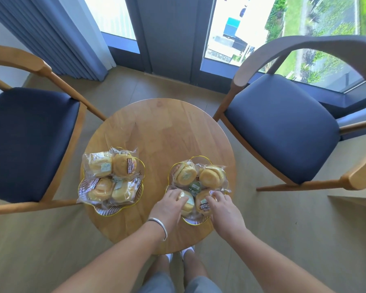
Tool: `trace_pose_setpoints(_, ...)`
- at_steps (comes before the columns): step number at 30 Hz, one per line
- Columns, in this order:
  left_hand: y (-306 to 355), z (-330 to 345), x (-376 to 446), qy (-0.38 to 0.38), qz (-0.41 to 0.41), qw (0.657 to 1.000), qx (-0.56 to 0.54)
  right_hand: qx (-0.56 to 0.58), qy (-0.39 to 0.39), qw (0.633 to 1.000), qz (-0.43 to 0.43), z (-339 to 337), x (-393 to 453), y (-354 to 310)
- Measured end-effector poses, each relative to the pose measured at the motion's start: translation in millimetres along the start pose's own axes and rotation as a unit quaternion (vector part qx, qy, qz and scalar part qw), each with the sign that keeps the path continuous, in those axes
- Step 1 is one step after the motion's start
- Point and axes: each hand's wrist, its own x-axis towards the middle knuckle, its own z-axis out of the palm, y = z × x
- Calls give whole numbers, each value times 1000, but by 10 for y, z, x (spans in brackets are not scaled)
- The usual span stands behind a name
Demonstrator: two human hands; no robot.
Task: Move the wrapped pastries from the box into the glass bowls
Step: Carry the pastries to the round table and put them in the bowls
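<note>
Two gold-rimmed glass bowls stand on a round wooden table [161, 127]. The left bowl [103, 211] holds several wrapped golden pastries [123, 164]. The right bowl [193, 222] also holds several wrapped pastries [211, 175] and a small green packet [194, 186]. My left hand [169, 205] rests with its fingers on a wrapped pastry [188, 205] at the bowl's near left. My right hand [224, 208] touches another wrapped pastry [203, 203] at the near right. No box is in view.
Two wooden armchairs with dark blue seats flank the table, one at the left [28, 140] and one at the right [283, 127]. Windows and a blue curtain [57, 32] lie beyond. My feet show below the table's near edge.
</note>
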Motion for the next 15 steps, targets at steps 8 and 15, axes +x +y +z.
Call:
trace_pose_setpoints(8,-49,-248,166,151,-105,978,-99,140,193,967,90,-273,162,183)
trace_pose_setpoints(15,-250,-358,854,129,-183,957,-183,201,116,962,142,-345,754,316)
